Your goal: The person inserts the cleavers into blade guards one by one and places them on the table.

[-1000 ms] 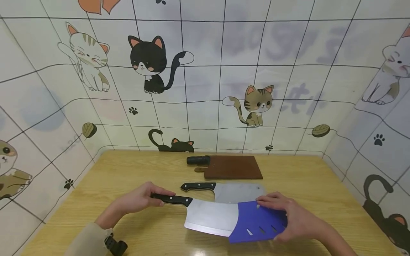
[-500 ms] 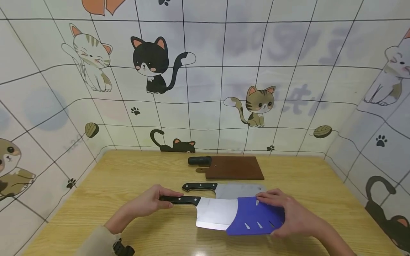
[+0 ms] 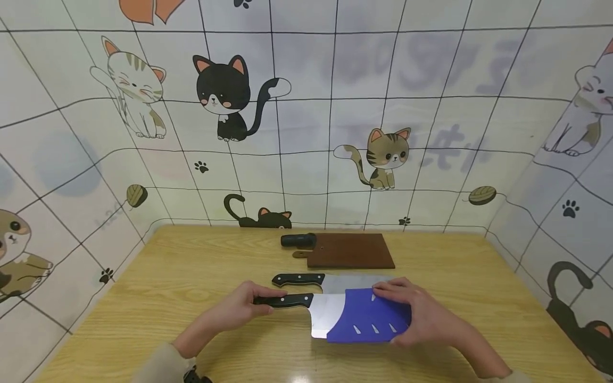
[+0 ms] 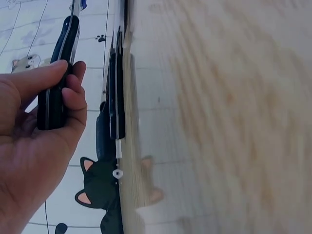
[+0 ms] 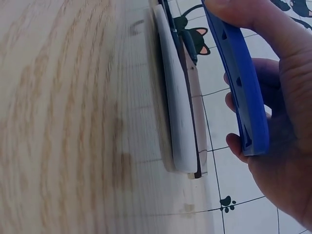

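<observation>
My left hand (image 3: 239, 310) grips the black riveted handle of a cleaver (image 3: 328, 314) between thumb and fingers. A blue slotted blade sheath (image 3: 366, 319) covers most of its blade, leaving a strip of steel bare beside the handle. Around the sheath's right end, my right hand (image 3: 423, 314) pinches its top and bottom edges. The right wrist view shows the sheath (image 5: 239, 83) raised off the table, edge on, between thumb and fingers. In the left wrist view the handle (image 4: 56, 92) lies in the curled fingers.
Just behind the held cleaver, a second cleaver (image 3: 299, 279) lies on the wooden table (image 3: 201, 255), its blade partly hidden by the sheath and right hand. Farther back lie a brown cutting board (image 3: 351, 250) and a black cylindrical object (image 3: 298, 240). A cat-patterned cloth wall (image 3: 306, 122) stands behind.
My left hand has moved right with the cleaver, sliding its blade deeper into the blue sheath. The right hand and sheath have shifted slightly left and up in the head view.
</observation>
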The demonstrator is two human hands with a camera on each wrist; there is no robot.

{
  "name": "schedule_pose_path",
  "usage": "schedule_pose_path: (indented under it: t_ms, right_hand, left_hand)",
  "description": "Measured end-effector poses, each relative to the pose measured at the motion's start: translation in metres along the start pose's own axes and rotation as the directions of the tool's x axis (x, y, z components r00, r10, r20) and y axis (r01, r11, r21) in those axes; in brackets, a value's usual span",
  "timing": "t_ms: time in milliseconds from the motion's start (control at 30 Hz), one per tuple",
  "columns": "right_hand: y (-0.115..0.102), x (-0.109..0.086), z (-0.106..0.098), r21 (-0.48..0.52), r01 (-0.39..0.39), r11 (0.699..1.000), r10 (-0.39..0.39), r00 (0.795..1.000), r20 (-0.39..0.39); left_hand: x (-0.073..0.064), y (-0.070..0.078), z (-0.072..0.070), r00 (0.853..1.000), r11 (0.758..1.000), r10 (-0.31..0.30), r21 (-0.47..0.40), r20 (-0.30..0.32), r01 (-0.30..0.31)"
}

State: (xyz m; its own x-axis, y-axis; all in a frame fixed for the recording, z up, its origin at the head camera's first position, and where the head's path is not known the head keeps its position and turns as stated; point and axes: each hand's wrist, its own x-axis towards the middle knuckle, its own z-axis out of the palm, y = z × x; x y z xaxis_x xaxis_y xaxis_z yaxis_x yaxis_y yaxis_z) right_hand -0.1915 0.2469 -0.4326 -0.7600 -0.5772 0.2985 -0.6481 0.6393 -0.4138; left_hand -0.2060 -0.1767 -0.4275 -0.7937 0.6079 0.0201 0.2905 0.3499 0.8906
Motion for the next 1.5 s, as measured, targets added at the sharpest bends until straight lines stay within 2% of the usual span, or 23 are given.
schedule_pose_path:
  t_ms: [167,533,833,1000,1233,1333,1500]
  right_hand:
    - [0.003,0.002,0.003,0.017,-0.014,1.0,0.014,1.0,-0.02]
    - [0.001,0.002,0.004,0.025,-0.072,0.997,0.071,0.996,0.047]
    - [0.002,0.0,0.007,0.05,-0.108,0.993,0.105,0.993,0.05]
    - [0.003,-0.001,0.006,0.069,-0.132,0.989,0.128,0.991,0.048]
    - [0.001,0.005,0.015,0.046,-0.018,0.999,0.016,1.0,0.026]
    - [-0.001,0.005,0.016,0.052,-0.029,0.998,0.027,0.999,0.036]
    - [-0.005,0.002,0.014,0.044,-0.059,0.997,0.057,0.997,0.045]
  left_hand:
    - [0.002,0.0,0.005,1.0,1.0,0.003,-0.028,-0.024,-0.003]
    - [0.004,-0.001,0.008,0.999,1.0,0.017,-0.021,-0.034,-0.018]
    - [0.005,-0.002,0.008,1.0,0.999,0.006,-0.038,-0.025,-0.006]
    - [0.008,0.0,0.01,0.999,1.0,0.005,-0.009,-0.033,-0.005]
    - [0.016,0.005,0.022,0.998,0.998,0.05,0.05,-0.026,-0.049]
    - [0.016,0.004,0.026,0.997,0.996,0.063,0.072,-0.04,-0.06]
    - [0.017,0.001,0.027,0.997,0.997,0.058,0.056,-0.056,-0.055]
